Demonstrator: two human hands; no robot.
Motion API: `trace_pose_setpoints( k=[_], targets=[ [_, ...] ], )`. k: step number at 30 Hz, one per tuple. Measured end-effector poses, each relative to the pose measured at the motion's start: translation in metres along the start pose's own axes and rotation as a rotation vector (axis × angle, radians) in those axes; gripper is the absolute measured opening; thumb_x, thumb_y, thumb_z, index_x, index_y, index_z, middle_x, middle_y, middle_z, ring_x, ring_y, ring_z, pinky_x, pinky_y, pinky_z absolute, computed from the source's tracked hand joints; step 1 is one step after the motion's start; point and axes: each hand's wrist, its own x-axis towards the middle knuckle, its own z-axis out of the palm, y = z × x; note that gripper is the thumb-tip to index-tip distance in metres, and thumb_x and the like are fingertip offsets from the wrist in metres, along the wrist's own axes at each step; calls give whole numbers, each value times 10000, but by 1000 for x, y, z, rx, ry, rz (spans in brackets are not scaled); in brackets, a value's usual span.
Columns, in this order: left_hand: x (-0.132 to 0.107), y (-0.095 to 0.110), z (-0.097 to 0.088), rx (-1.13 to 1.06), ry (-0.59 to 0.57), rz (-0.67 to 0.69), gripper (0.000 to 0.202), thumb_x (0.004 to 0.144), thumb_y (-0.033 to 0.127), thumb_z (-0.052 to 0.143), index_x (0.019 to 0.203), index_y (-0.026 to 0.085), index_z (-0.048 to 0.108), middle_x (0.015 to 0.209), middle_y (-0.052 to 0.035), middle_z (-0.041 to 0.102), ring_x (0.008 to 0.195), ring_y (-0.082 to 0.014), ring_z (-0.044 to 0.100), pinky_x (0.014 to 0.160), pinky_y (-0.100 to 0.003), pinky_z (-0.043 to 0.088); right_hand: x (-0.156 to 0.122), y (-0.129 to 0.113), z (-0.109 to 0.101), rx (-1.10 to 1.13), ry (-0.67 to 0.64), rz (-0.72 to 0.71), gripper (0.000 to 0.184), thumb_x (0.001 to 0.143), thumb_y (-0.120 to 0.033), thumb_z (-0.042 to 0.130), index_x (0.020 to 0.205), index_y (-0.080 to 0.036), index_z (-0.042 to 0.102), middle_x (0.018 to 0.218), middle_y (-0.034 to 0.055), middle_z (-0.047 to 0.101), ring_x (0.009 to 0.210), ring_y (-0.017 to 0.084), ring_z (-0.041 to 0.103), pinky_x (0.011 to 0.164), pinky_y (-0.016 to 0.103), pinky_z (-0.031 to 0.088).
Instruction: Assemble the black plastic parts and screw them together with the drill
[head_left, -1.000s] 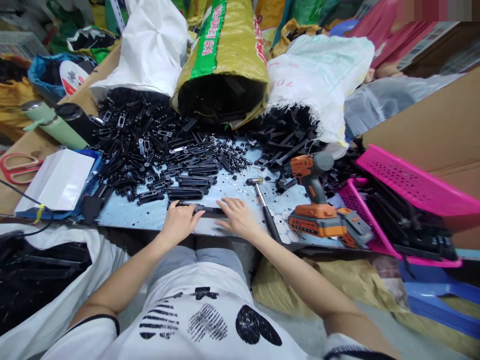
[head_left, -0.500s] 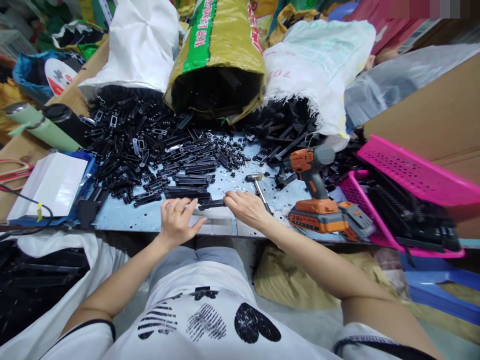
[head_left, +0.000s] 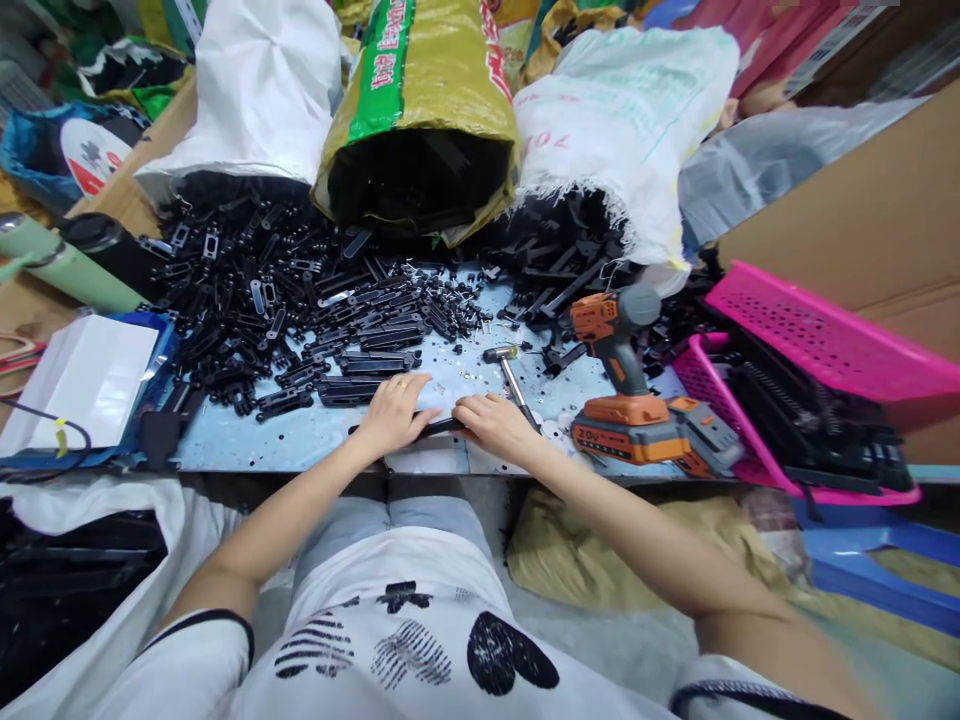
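A long, narrow black plastic part (head_left: 442, 427) lies crosswise at the table's front edge. My right hand (head_left: 491, 425) has its fingers closed on the part's right end. Over the part's left portion reaches my left hand (head_left: 396, 412), its fingers stretched out and its thumb apart from them. No object shows between that thumb and the fingers; their undersides are hidden. A dark end of the part peeks out left of my left wrist. Just beyond my hands, a stack of similar black parts (head_left: 360, 390) lies on the blue table top. Right of them rests a small hammer (head_left: 514, 378).
An orange cordless drill (head_left: 619, 355) stands on the right, beside pink baskets (head_left: 832, 330) with black parts. At the back, a white sack (head_left: 262, 90), a yellow sack (head_left: 431, 90) and another white sack (head_left: 622, 120) open toward me. Loose black pieces (head_left: 232, 280) heap on the left.
My left hand has moved right, from the part's left end to over it, nearer my right hand. My right hand keeps its hold. The view has shifted slightly.
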Motion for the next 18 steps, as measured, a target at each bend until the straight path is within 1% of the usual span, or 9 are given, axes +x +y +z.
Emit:
trace_pose_setpoints(
  k=[2,5,7,9,11,13,14,16,18],
  targets=[
    [44,4,11,34,-50,-44,351,932,294,394,1230,131,484,1197,-139,560,1125,-249,504,941,-365,399,-9,5,21,74,-7,45,306,917,-433,464,911,-151,582,908,90,621,835,182,551,713,285,331],
    [109,12,35,60,-213,-177,309,904,110,365,1161,102,537,1145,-158,569,1061,-229,548,902,-339,418,-14,18,38,177,49,186,340,913,-464,446,976,-160,583,988,107,618,924,205,553,773,299,364],
    [135,19,49,53,-254,-229,288,877,55,377,1091,62,570,1114,-185,577,1032,-227,568,883,-335,430,-8,37,41,222,129,361,317,936,-411,405,1018,-159,579,1014,114,614,947,214,547,798,310,382],
    [141,24,55,45,-249,-239,262,863,36,391,1024,46,597,1077,-193,592,1013,-227,579,872,-333,437,8,66,40,255,193,540,286,943,-324,376,1042,-148,580,1013,120,614,950,220,542,815,321,396],
    [128,24,49,49,-232,-229,234,871,69,411,996,64,609,1059,-176,603,1002,-224,582,869,-331,441,31,99,39,265,229,666,269,926,-240,381,1071,-134,582,1047,133,605,979,226,530,835,329,398],
    [97,18,33,-11,-160,-217,191,878,152,466,978,102,620,1030,-143,617,980,-221,586,860,-330,447,56,128,41,259,239,735,272,903,-173,404,1105,-120,579,1096,151,589,1011,228,511,845,327,391],
    [77,12,22,-104,-91,-225,170,867,199,506,953,121,630,992,-124,629,951,-219,593,842,-328,454,67,140,42,257,232,763,272,891,-144,422,1110,-112,580,1099,158,586,1010,225,505,841,321,388],
    [32,-1,-3,-411,71,-337,144,824,253,574,888,147,647,880,-78,650,844,-193,609,777,-311,472,84,156,44,274,194,807,238,859,-101,472,1057,-83,602,1036,163,599,951,201,509,816,300,384],
    [-13,-15,-24,-782,185,-582,213,777,344,620,844,144,649,749,-43,644,654,-145,589,631,-274,474,93,162,43,305,157,827,180,829,-78,510,964,-44,625,941,152,604,866,161,510,792,280,379]
  ],
)
